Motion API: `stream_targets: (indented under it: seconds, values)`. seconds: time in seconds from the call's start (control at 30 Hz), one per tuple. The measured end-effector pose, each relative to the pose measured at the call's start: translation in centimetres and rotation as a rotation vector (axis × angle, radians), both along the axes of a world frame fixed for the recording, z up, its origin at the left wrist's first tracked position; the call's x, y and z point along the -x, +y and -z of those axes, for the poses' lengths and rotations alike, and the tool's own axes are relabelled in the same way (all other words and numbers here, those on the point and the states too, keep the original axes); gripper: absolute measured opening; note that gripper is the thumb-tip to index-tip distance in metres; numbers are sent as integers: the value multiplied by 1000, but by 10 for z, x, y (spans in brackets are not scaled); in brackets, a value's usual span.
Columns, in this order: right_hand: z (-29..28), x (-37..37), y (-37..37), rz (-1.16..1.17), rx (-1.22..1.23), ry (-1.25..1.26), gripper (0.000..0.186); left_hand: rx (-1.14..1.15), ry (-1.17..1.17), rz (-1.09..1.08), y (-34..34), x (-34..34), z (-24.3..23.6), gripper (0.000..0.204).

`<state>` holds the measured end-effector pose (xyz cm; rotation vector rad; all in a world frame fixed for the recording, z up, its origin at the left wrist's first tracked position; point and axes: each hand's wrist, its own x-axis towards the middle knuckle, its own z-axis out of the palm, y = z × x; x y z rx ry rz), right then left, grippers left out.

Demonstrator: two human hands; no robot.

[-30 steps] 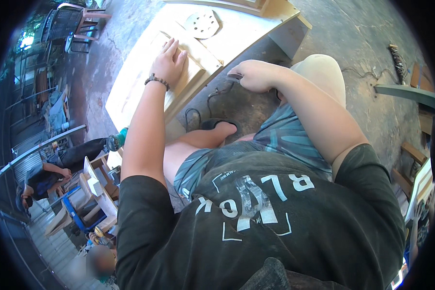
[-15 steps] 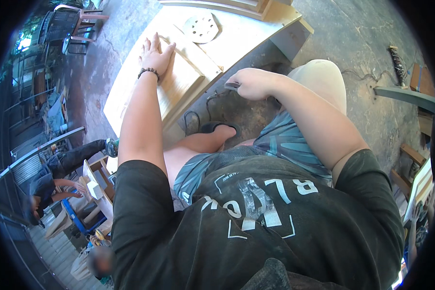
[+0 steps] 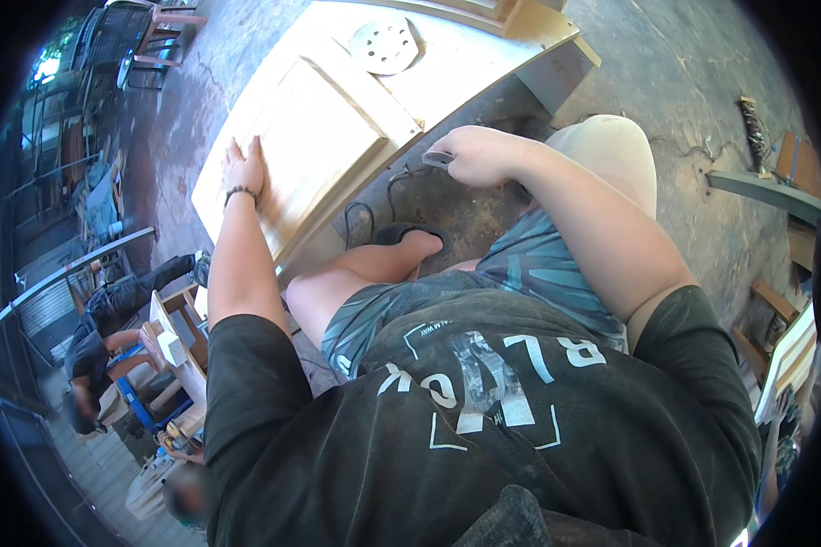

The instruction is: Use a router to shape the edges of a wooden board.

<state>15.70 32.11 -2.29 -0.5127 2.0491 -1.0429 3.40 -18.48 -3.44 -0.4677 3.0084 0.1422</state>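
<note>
A pale wooden panel door (image 3: pixel 312 137) lies on the light worktable (image 3: pixel 465 56) before me. My left hand (image 3: pixel 243 170), with a dark beaded bracelet at the wrist, rests flat near the door's left end, fingers spread. My right hand (image 3: pixel 480 157) is held off the table's near edge, over my knees, with its fingers closed round a thin grey piece of sandpaper (image 3: pixel 439 159). Only the paper's curved edge shows. Beyond the door, a round white sanding disc (image 3: pixel 383 46) with several holes lies on the tabletop.
More framed woodwork (image 3: pixel 483 11) stands at the table's far side. A dark cable (image 3: pixel 360 219) hangs and trails below the near edge. To the left, another person (image 3: pixel 96 356) bends by a wooden frame. Chairs (image 3: pixel 150 46) stand far left, and a green curved bar (image 3: pixel 766 191) is at right.
My left hand has slid left and nearer along the door, from its upper middle to its left end. My right hand stays almost where it was, with the sandpaper still in it.
</note>
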Motion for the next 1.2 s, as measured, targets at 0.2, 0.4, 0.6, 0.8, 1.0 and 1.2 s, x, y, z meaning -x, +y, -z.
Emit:
stream_targets:
  seconds: [0.2, 0.4, 0.6, 0.8, 1.0, 1.2]
  values:
    - [-2, 0, 0, 22, 64, -16, 44, 102, 30, -112, -34, -54, 6, 96]
    - [-9, -2, -2, -3, 39, 52, 41, -32, 112, -214, -17, -120, 4, 94]
    - [-20, -11, -7, 285, 370, -45, 56, 186, -1, -219, 19, -193, -6, 86]
    - [-4, -1, -24, 656, 514, 119, 60, -55, 239, -472, 40, -220, -9, 72]
    - [25, 19, -78, 678, 264, 262, 57, -51, -12, -254, 65, -227, -6, 37]
    - [14, 61, -93, 564, 171, 405, 65, -303, 247, -686, 127, -265, -7, 108]
